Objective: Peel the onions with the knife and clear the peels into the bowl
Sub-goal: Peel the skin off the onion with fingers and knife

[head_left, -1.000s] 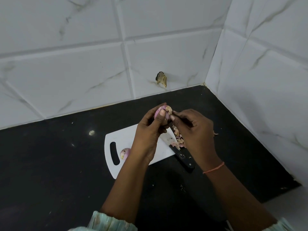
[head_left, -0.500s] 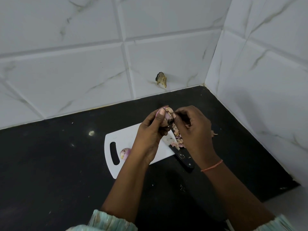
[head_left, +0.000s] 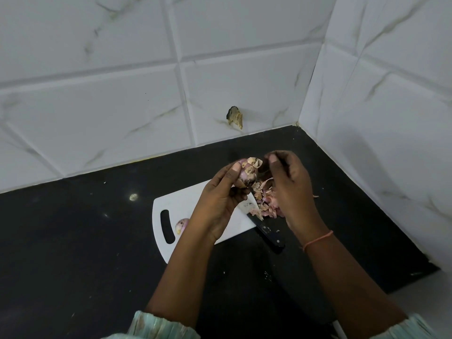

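Over the white cutting board (head_left: 182, 200), my left hand (head_left: 221, 199) grips a small pinkish onion (head_left: 247, 173) with a papery flap of skin lifted at its top. My right hand (head_left: 287, 185) is close on the onion's right, fingers curled, and seems to pinch a strip of peel coming off it. Beneath the hands a pile of peels (head_left: 265, 206) covers the board's right end. The knife (head_left: 269, 234) lies there with its blade under the peels and its black handle on the counter. Another onion (head_left: 182, 225) rests on the board near the handle slot. No bowl is in view.
The black counter (head_left: 85, 241) meets white tiled walls behind and on the right, forming a corner. A chipped hole (head_left: 235, 117) marks the back wall. The counter's front right edge (head_left: 425, 272) drops off. Small peel scraps lie on the counter.
My right hand has pulled slightly right and up from the onion's top, lifting a flap of skin. My left hand has turned the onion a little.
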Available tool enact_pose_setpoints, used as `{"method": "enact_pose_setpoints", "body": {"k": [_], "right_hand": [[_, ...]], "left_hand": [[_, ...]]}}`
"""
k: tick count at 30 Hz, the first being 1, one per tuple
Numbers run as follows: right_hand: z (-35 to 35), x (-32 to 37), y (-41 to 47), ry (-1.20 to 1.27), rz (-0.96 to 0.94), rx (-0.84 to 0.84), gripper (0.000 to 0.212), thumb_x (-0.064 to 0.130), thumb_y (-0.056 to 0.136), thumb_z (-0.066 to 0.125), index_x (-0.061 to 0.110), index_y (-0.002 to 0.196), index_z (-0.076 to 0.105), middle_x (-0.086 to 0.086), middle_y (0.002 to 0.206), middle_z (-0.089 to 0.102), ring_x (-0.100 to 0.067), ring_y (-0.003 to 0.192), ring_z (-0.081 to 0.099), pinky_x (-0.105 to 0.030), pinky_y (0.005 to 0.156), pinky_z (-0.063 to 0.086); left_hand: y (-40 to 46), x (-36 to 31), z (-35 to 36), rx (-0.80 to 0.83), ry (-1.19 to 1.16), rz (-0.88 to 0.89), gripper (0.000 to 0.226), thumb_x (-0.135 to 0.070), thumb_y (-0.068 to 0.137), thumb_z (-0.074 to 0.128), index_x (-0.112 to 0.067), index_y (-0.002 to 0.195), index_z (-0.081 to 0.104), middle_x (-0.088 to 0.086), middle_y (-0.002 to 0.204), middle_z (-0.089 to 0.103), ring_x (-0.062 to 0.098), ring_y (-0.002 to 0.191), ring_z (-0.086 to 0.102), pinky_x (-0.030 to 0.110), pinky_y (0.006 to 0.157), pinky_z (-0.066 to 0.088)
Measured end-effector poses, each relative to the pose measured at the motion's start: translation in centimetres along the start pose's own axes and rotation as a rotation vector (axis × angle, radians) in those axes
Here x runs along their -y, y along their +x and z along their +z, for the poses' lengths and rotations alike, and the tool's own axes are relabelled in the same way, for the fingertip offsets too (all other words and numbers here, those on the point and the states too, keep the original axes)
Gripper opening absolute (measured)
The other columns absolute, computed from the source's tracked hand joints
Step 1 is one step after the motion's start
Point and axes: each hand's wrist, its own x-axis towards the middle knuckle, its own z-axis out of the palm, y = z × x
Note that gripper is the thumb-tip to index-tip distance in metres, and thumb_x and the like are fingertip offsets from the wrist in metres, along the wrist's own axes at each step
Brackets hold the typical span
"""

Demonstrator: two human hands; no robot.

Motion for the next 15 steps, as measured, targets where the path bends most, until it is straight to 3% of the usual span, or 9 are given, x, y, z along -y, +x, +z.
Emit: {"method": "enact_pose_setpoints", "body": {"k": [3,8,12,15], "right_hand": [[0.01,0.14,-0.40,-0.005,-0.067,0.087,0.023,0.031,0.093,0.061,0.024,0.115,0.060,0.016,0.109,0.063,0.009,0.099,0.059,-0.008,0.079,0.047],[0.29,-0.48,-0.25,-0.131,-0.175,0.020,0.013,0.016,0.089,0.068,0.021,0.099,0.064,0.004,0.099,0.065,0.000,0.092,0.061,-0.008,0.077,0.046],[0.31,-0.30,-0.15,-0.119,-0.147,-0.004,0.012,0.014,0.088,0.070,0.021,0.096,0.065,0.006,0.093,0.066,0.002,0.087,0.062,-0.008,0.074,0.048],[0.30,-0.39,-0.16,-0.084,-0.078,-0.025,0.011,0.016,0.088,0.071,0.024,0.093,0.065,0.012,0.089,0.067,0.003,0.084,0.064,-0.008,0.072,0.049]], "left_hand": [[0.08,-0.06,-0.25,-0.011,0.001,0.013,0.045,-0.034,0.086,0.064,-0.008,0.123,0.068,0.008,0.096,0.066,0.012,0.074,0.062,0.024,0.073,0.053],[0.01,-0.26,-0.01,0.008,-0.045,0.006,0.027,-0.022,0.098,0.057,-0.007,0.115,0.072,0.007,0.098,0.070,0.014,0.088,0.067,0.028,0.084,0.057],[-0.08,-0.28,0.33,0.009,-0.069,0.019,0.039,-0.025,0.089,0.062,-0.003,0.121,0.067,0.008,0.102,0.073,0.014,0.096,0.069,0.025,0.084,0.056],[0.02,-0.04,0.19,-0.007,-0.063,0.003,0.033,-0.017,0.096,0.059,-0.002,0.125,0.064,0.010,0.098,0.072,0.016,0.094,0.070,0.025,0.083,0.057]]}}
